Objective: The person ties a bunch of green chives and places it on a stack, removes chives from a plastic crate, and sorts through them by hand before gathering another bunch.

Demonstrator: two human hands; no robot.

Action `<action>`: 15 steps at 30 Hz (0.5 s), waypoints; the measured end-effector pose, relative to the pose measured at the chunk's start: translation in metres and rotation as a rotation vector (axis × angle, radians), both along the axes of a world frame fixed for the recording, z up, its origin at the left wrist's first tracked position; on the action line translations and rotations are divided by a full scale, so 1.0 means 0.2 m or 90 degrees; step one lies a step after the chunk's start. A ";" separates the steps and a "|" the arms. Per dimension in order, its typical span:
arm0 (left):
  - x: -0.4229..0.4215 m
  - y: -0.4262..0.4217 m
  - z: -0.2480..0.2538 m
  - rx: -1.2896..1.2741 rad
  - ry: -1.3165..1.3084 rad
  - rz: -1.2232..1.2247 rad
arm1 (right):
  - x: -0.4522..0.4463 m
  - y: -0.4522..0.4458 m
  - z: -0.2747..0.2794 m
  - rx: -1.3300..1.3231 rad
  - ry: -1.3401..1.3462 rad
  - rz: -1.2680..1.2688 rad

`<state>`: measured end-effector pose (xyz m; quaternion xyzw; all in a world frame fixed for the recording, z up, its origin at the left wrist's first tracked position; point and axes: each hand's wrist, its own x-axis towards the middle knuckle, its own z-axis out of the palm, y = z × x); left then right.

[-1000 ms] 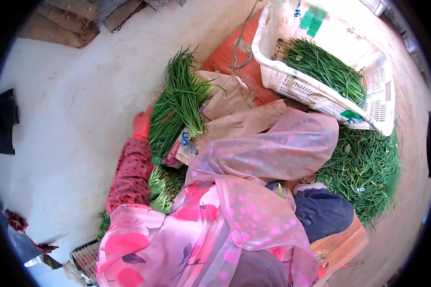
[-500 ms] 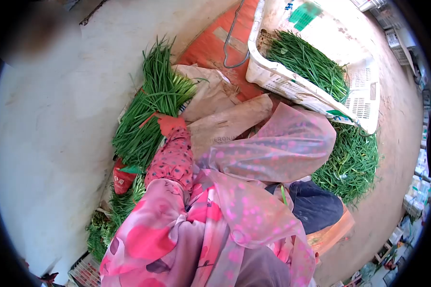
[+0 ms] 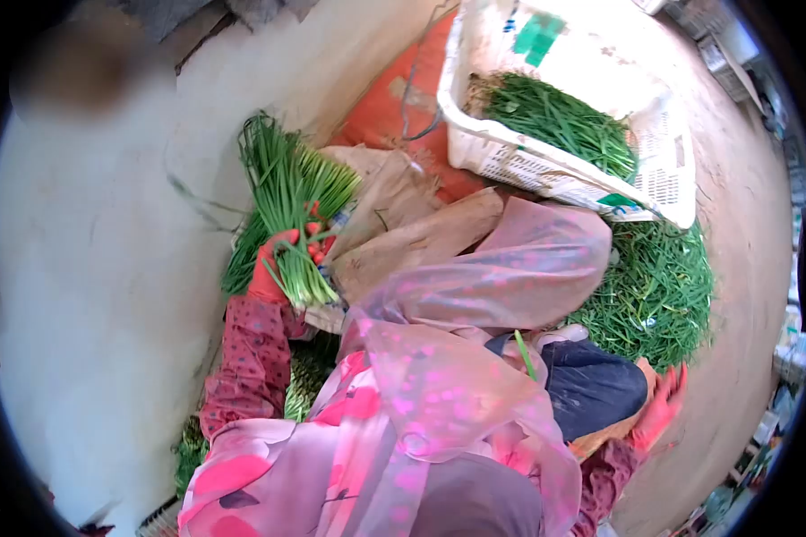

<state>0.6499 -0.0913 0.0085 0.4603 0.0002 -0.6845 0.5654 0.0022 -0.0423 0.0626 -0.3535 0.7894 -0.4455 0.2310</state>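
At the sacking's (image 3: 381,183) edge, I am clasping chive-like greens (image 3: 282,197) near their pale ends, left hand (image 3: 270,266) curled; probably, these light, bruisable stalks are gripping best there. My right hand (image 3: 661,412) is spreading, empty.

The held bunch (image 3: 287,183) is left of the crate (image 3: 519,163).

The brown floor (image 3: 745,242) carried a broad, loose heap of green leaves (image 3: 658,291) (tangled, with a few pale bits showing through), spreading in stray ends.
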 end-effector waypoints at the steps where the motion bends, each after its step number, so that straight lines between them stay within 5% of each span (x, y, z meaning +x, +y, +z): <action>1: -0.16 -0.06 0.08 -0.109 0.017 -0.037 | 0.16 -0.10 0.05 -0.003 0.008 0.045; 2: -0.30 -0.14 0.16 -0.219 0.041 -0.081 | 0.32 -0.17 0.08 -0.061 -0.008 0.095; 6: -0.74 -0.42 0.42 -0.231 0.067 -0.424 | 0.66 -0.31 0.29 -0.230 0.416 0.484; 7: -0.86 -0.49 0.48 -0.247 0.086 -0.467 | 0.75 -0.32 0.43 -0.121 0.546 0.513; 11: -1.28 -0.57 0.57 -0.189 0.048 -0.836 | 0.83 -0.30 0.46 -0.187 0.802 0.550; 13: -1.41 -0.53 0.56 -0.173 0.005 -1.034 | 0.82 -0.26 0.44 -0.148 0.760 0.564; 15: -1.51 -0.49 0.45 -0.218 -0.003 -1.057 | 0.77 -0.16 0.50 -0.109 0.785 0.568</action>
